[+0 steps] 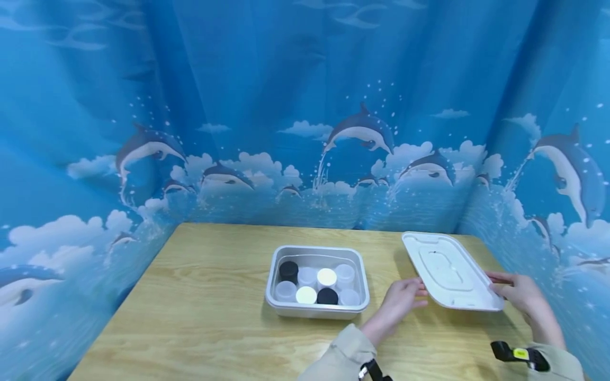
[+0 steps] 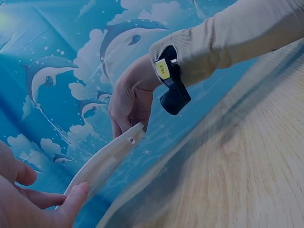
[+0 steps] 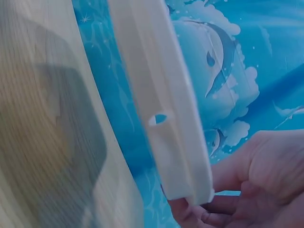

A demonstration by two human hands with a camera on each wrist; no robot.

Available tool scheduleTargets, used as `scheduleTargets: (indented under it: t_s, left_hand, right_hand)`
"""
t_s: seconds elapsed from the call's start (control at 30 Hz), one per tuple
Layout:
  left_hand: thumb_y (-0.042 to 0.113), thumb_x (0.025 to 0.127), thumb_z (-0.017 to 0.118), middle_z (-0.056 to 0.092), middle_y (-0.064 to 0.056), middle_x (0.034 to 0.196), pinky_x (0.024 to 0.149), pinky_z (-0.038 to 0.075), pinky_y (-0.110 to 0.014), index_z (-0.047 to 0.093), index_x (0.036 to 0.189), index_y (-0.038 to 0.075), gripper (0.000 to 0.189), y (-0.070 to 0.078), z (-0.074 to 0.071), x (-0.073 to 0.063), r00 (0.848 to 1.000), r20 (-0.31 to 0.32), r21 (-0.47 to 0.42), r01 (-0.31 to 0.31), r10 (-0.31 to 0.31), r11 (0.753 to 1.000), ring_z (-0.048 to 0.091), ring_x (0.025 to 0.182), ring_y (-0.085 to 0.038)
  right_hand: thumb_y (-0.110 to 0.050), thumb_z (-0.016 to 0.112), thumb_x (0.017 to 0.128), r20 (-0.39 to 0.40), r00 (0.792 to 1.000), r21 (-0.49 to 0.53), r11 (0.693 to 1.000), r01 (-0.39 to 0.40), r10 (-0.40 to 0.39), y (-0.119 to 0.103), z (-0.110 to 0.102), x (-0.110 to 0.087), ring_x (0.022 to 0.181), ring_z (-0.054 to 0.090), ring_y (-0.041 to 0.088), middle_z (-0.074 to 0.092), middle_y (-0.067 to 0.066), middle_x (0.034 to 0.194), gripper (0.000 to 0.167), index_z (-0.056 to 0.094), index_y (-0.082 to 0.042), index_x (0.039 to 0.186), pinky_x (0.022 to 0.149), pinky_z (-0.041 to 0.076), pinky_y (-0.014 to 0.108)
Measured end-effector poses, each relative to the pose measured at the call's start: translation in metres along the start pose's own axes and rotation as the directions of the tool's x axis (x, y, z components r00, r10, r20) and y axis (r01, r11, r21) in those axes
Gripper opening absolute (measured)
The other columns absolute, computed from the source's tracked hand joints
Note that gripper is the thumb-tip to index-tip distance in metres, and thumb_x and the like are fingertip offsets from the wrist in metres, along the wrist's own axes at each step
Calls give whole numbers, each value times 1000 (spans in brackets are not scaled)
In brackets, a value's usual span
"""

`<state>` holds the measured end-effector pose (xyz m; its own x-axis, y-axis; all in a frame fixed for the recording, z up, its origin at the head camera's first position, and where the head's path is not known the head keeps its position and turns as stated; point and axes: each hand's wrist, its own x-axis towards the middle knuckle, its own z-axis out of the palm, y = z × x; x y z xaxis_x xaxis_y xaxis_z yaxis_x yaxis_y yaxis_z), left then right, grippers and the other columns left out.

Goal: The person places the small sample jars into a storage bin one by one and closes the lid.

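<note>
A white rectangular lid [image 1: 450,272] is raised above the table at the right, tilted. My right hand [image 1: 521,291] grips its right end; in the right wrist view the fingers [image 3: 187,213] curl at the lid's lower corner, beside a small hole. At the lid's left edge is my left hand [image 1: 400,301], its fingers apart and fairly straight. In the left wrist view one finger [image 2: 78,192] overlaps the lid's underside [image 2: 104,168]. Left of my left hand stands a pale rectangular box [image 1: 316,312], uncovered, with several round-topped containers [image 1: 327,278] in black, white and translucent inside.
The light wooden table [image 1: 205,296] runs beneath everything. A blue curtain [image 1: 267,116] printed with dolphins and clouds encloses its back and both sides, close to the lid on the right.
</note>
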<state>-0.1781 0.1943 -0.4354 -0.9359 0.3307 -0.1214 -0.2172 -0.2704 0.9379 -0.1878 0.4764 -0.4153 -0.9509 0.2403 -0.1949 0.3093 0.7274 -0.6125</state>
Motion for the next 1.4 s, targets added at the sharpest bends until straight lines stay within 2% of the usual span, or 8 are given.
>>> scheduleTargets:
  t_s: [0.17, 0.3, 0.43, 0.53, 0.87, 1.07, 1.23, 1.4]
  left_hand:
    - [7, 102, 51, 67, -12, 107, 93, 59, -44, 61, 126, -11, 32, 10, -4, -4, 1000, 2, 8, 13, -13, 1000, 68, 102, -33]
    - [10, 103, 51, 67, -11, 104, 95, 58, -45, 63, 122, -10, 30, 16, -9, -6, 1000, 4, -5, 9, -9, 1000, 68, 105, -36]
    - [12, 103, 52, 67, -9, 100, 92, 60, -40, 65, 118, -9, 29, 23, -15, -5, 1000, 13, -28, -10, 10, 1000, 68, 103, -32]
    - [10, 104, 50, 67, -11, 101, 93, 60, -41, 64, 119, -10, 29, 28, -20, -5, 999, 34, -55, -22, 24, 998, 67, 102, -30]
    - [10, 105, 44, 66, -15, 108, 96, 58, -40, 54, 135, -11, 38, 34, -43, -5, 997, 72, -98, -18, 25, 995, 68, 102, -26]
    - [9, 104, 45, 67, -17, 108, 96, 58, -41, 55, 134, -8, 36, 36, -57, -6, 996, 88, -129, -15, 26, 992, 69, 103, -31]
    - [10, 105, 45, 69, -20, 109, 95, 59, -40, 54, 134, -10, 36, 41, -70, -7, 994, 106, -152, -11, 27, 988, 70, 106, -35]
    - [12, 105, 44, 69, -19, 110, 96, 58, -40, 54, 133, -9, 36, 46, -86, -8, 995, 95, -139, -1, 15, 990, 70, 106, -32]
  right_hand:
    - [-3, 52, 99, -25, 999, -2, 999, 33, -33, -7, 1, -3, 125, 38, 62, 40, 45, 140, 49, 39, 20, 141, 91, 48, 63]
    - [-2, 53, 98, -64, 995, -13, 997, 71, -71, -13, 3, -5, 123, 39, 63, 45, 44, 136, 47, 43, 20, 139, 90, 48, 63]
    - [-2, 53, 97, -115, 988, -47, 994, 103, -107, -21, 7, -9, 120, 44, 61, 50, 44, 132, 44, 48, 20, 135, 82, 52, 52]
    - [-4, 53, 98, -135, 986, -59, 994, 88, -96, -29, 8, -12, 118, 45, 60, 50, 43, 133, 43, 50, 18, 135, 76, 53, 46]
    - [-9, 54, 100, -115, 990, -57, 996, 72, -78, -51, 11, -18, 120, 45, 59, 43, 44, 139, 43, 52, 13, 137, 74, 51, 43]
    - [-7, 55, 99, -123, 982, -78, 988, 133, -142, -59, 20, -20, 117, 50, 57, 49, 42, 135, 41, 56, 12, 135, 68, 45, 28]
    - [-6, 56, 99, -137, 973, -78, 981, 175, -185, -69, 26, -19, 112, 54, 52, 51, 42, 133, 38, 58, 11, 133, 67, 44, 28]
    - [-6, 57, 98, -147, 961, -88, 971, 222, -233, -81, 35, -18, 105, 59, 45, 58, 38, 128, 37, 61, 9, 131, 65, 45, 26]
